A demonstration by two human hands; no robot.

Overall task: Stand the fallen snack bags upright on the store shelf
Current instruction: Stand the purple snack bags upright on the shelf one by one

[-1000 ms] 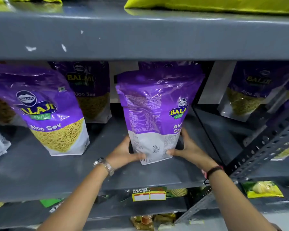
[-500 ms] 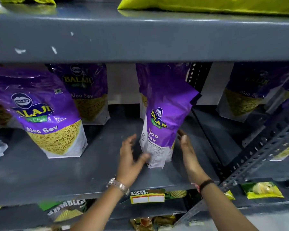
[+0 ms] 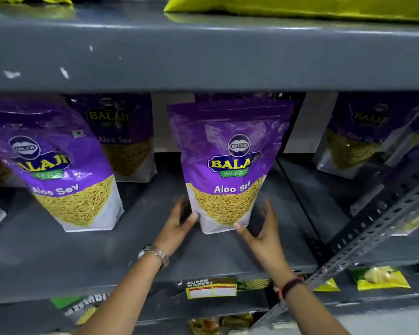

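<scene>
A purple Aloo Sev bag (image 3: pixel 228 165) stands upright on the grey shelf (image 3: pixel 131 250), its front facing me. My left hand (image 3: pixel 177 223) holds its lower left corner, thumb on the front and fingers behind the edge. My right hand (image 3: pixel 261 230) is at the lower right corner; its thumb tip touches the base, and its spread fingers stay off the bag's side. Another bag of the same kind (image 3: pixel 63 170) leans forward at the left. One more (image 3: pixel 124 136) stands at the back.
The upper shelf's edge (image 3: pixel 203 56) overhangs the bag tops, with yellow bags (image 3: pixel 300 6) on it. A slotted metal upright (image 3: pixel 373 226) runs diagonally on the right, with more purple bags (image 3: pixel 356 136) beyond it. A price label (image 3: pixel 211 287) hangs below the shelf front.
The bag has been turned from back-facing, through side-on, to front-facing. My hands shifted around its base, and the right hand's fingers have come off its side.
</scene>
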